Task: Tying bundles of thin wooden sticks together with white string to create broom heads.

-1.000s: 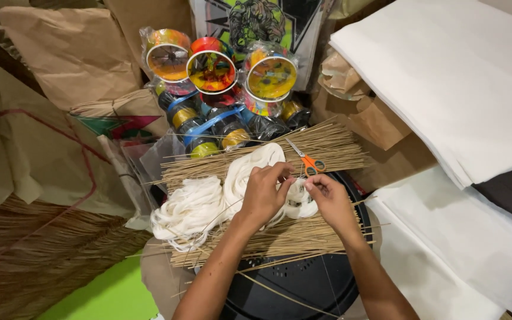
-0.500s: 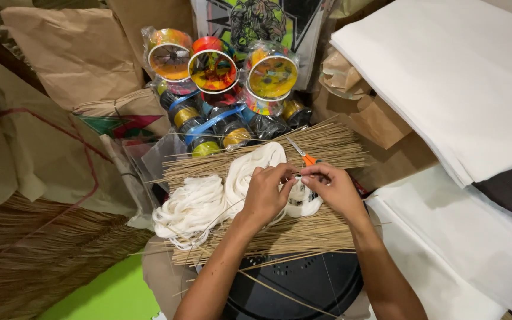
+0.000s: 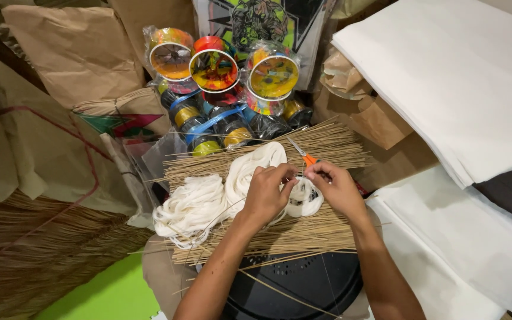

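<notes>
My left hand (image 3: 269, 192) and my right hand (image 3: 336, 188) meet over a bundle of thin straw-coloured sticks (image 3: 280, 234) lying across a black round object (image 3: 294, 287). Both pinch something fine between fingertips, apparently white thread and a thin stick. A hank of white thread (image 3: 205, 198) lies on the sticks, running under my left hand. A small roll of white thread (image 3: 304, 198) sits between my hands. Small scissors with orange handles (image 3: 303, 154) lie on the sticks just beyond my right hand.
Colourful plastic-wrapped spools (image 3: 220, 68) and dark reels (image 3: 226, 127) stand behind the sticks. Brown paper bags (image 3: 72, 53) rise at the left, a large pile of sticks (image 3: 37, 255) at lower left. Stacks of white paper sheets (image 3: 451, 83) fill the right.
Both hands have shifted slightly away from me and come closer, their fingertips now meeting above the small thread roll. The thread hank and sticks stay in place.
</notes>
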